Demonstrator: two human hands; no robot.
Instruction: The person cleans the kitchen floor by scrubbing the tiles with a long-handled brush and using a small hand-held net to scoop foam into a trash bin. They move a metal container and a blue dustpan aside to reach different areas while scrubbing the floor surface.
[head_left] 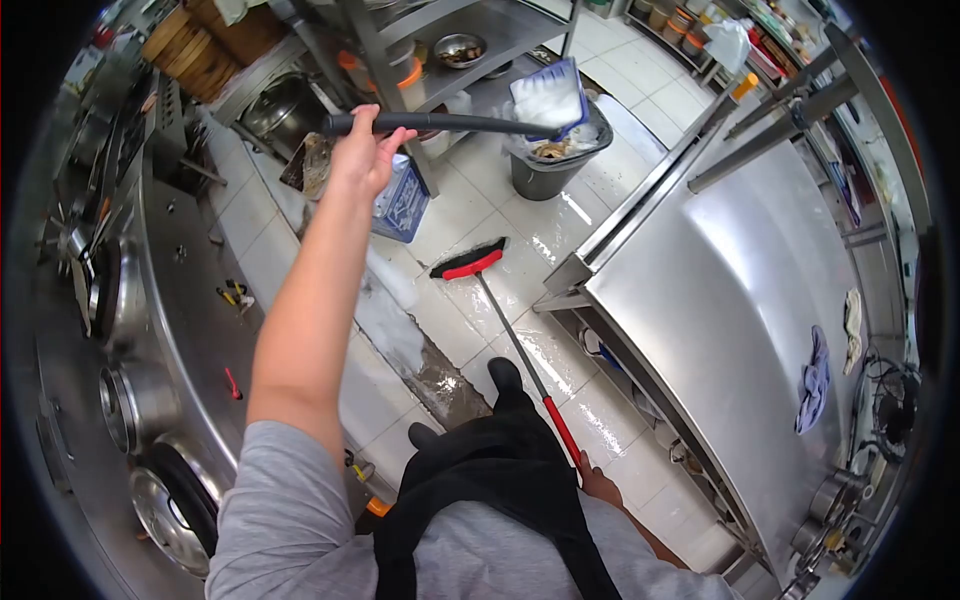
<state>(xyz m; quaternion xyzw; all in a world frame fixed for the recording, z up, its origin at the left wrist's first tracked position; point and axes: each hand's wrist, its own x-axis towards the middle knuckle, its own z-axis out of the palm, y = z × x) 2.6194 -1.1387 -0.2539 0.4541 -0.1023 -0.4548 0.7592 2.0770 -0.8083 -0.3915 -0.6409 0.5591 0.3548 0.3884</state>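
Note:
My left hand (368,155), arm stretched forward, grips the long black handle of a blue dustpan (574,92). White foam lies in the dustpan, which is tilted over a dark grey bin (545,180) with a clear liner and scraps inside. Low on my right side, my right hand (600,484) is wrapped round the red grip of a long-handled broom (472,264). Its red and black head rests on the wet tiles ahead of my boots.
A steel worktable (740,290) with cloths on it stands to my right. The steel cooking counter (190,300) runs along my left. A blue crate (403,205) sits by the shelf rack. Foam and water cover a floor drain (435,380) and nearby tiles.

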